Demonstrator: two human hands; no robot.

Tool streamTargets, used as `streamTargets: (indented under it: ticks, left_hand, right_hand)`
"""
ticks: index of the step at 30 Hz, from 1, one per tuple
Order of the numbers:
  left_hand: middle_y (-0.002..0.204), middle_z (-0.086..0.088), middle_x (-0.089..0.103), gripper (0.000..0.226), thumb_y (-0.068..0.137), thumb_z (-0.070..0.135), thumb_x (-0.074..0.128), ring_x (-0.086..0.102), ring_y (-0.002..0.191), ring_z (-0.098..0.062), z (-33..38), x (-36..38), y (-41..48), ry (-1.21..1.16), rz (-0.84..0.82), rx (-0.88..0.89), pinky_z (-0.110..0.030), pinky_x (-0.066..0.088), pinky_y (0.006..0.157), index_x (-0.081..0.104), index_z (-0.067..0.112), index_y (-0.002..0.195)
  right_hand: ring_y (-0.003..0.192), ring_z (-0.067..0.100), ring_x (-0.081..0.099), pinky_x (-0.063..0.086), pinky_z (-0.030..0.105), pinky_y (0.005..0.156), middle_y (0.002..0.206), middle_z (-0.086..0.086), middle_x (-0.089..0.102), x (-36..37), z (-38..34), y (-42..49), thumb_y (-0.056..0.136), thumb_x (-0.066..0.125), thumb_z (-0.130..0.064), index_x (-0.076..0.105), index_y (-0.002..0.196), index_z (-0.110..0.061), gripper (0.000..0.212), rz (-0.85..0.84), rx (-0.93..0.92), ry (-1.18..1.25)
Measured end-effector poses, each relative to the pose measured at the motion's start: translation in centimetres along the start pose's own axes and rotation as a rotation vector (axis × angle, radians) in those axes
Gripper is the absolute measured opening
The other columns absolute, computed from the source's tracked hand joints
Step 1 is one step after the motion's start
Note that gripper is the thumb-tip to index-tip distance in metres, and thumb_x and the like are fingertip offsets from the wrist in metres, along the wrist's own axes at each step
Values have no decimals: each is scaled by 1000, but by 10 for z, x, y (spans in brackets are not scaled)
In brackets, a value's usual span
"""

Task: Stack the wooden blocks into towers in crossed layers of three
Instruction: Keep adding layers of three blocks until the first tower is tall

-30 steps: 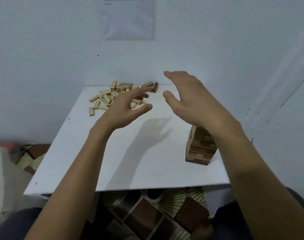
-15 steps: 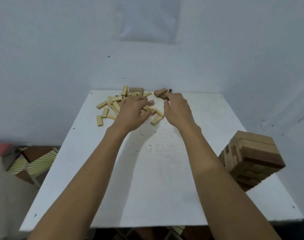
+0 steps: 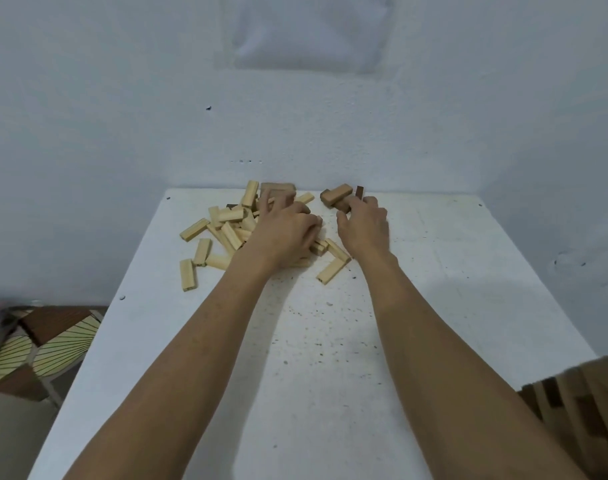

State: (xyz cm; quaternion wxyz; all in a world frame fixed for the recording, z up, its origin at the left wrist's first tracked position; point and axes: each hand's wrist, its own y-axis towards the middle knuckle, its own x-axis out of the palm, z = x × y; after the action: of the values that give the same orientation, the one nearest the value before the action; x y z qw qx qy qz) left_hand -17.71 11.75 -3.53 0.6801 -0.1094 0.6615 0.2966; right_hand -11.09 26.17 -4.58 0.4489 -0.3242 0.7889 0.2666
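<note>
- We count one white, speckled table [image 3: 330,358], set against a wall [image 3: 88,116].
- One pale sheet [image 3: 309,29] hangs on the wall above the table.
- One heap [image 3: 233,230] of loose blocks lies at the far edge of the table, left of centre.
- We count at least twelve light blocks in the heap. The hands cover others, so we cannot give a full number.
- One light block, the left block [image 3: 187,274], lies at the near-left fringe of the heap.
- One light block, the near block [image 3: 332,270], lies tilted on the near side of the heap, between the two wrists.
- We count three darker blocks at the far edge:
  - one wide block [image 3: 278,188] behind the left fingers;
  - one brown block [image 3: 337,195] to the right of the heap;
  - one small dark block [image 3: 359,191] just beside the brown block.
- We count two hands, both on bare forearms.
- The left hand [image 3: 285,233] lies palm down on the heap, fingers curled over the blocks. We cannot tell whether it grips any of them.
- The right hand [image 3: 363,225] sits just right of the heap, fingers bent down by the brown block and thumb spread toward the left hand. We cannot tell whether it holds anything.
- The hands are near each other but apart.
- One tower [image 3: 579,403] stands at the near-right corner, well apart from both hands.
- The tower is blurred and cut off by the frame edge. It shows light and dark blocks, but its layers cannot be counted.
- A patterned floor [image 3: 53,341] shows to the left of the table.
</note>
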Motion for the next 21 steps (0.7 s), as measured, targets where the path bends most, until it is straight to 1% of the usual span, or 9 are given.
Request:
streamTargets:
  ticks: [2,4,8,11,15,17,18,20,21]
  left_hand:
    - [123,6,66,36,103,37,40,31,140,-32,-2,3,3,16,-2,9,-50,-5,111,72,27,116]
    - [118,6,68,34,103,36,42,31,140,-33,-3,6,5,13,11,10,-52,-6,113,73,26,113]
    - [114,5,69,31,102,34,46,33,139,-31,-3,9,7,-27,33,10,-53,-6,113,75,25,106]
    - [113,4,70,21,97,26,57,37,137,-30,-4,9,6,-118,134,21,-55,-2,113,77,23,102]
    - [111,5,70,20,90,20,62,47,130,-27,-2,8,2,-230,267,13,-49,12,111,77,26,102]
    - [111,3,70,23,89,20,60,55,120,-24,2,3,-3,-278,341,22,-50,26,107,76,24,105]
    - [111,1,69,24,88,18,60,59,112,-23,5,-1,-6,-314,383,37,-48,34,104,75,21,106]
    - [111,-3,67,23,89,13,62,62,96,-17,12,-9,-18,-410,427,58,-32,46,89,74,15,109]
    - [112,-3,66,23,91,11,64,62,93,-15,16,-13,-26,-443,429,52,-25,47,82,74,14,111]
  right_hand:
    - [118,36,45,41,43,95,131,14,49,4,1,9,101,49,-32,58,126,-16,31,12,20,-57]
    - [118,35,45,41,44,96,128,13,52,7,2,15,100,50,-34,59,124,-17,31,26,27,-98]
    - [114,35,47,40,41,89,120,12,55,9,4,18,100,51,-26,58,119,-12,25,75,32,-146]
    - [113,35,47,39,39,88,118,13,56,6,4,12,99,51,-24,57,118,-10,23,91,61,-154]
    - [112,35,47,38,38,86,116,13,56,0,1,-12,98,51,-25,60,109,-8,22,115,147,-88]
    - [110,34,48,37,36,81,115,14,56,-4,-1,-30,97,51,-25,60,108,-7,23,128,177,-51]
    - [109,34,48,37,35,80,114,14,57,-6,-1,-39,96,51,-25,60,107,-6,23,137,189,-35]
    - [108,34,48,40,37,81,113,15,57,-10,-1,-59,96,51,-26,60,108,-5,26,152,209,-5]
    - [108,35,48,41,38,82,113,16,57,-12,0,-67,97,51,-27,60,109,-4,27,157,214,3]
